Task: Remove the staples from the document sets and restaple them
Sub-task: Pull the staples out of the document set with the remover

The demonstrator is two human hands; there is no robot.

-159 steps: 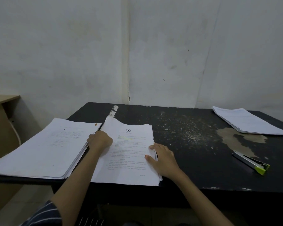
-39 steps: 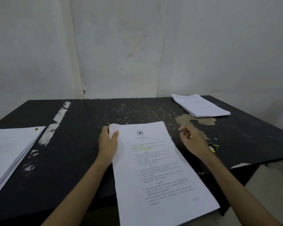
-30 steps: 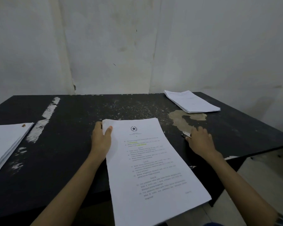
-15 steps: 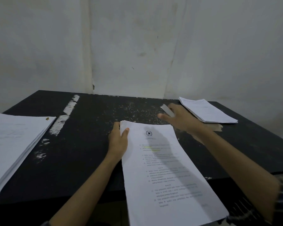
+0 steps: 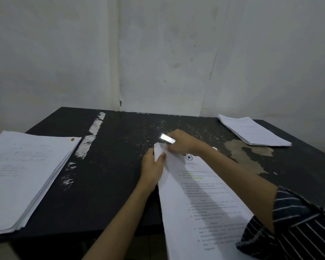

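A white printed document set with a star emblem lies slanted over the black table's near edge, its lower part hanging off. My left hand pinches its top left corner, which is lifted and bent up. My right hand holds a silver stapler, whose tip sits right at that raised corner. My right forearm crosses over the top of the page and hides part of it.
A thick stack of papers rests at the table's left edge. A smaller stack sits at the far right. The black table has a worn, peeling patch right of my hands. White walls stand behind.
My right hand picked up the stapler from the right side of the table and brought it left to the document's top left corner. My left hand lifted that corner.
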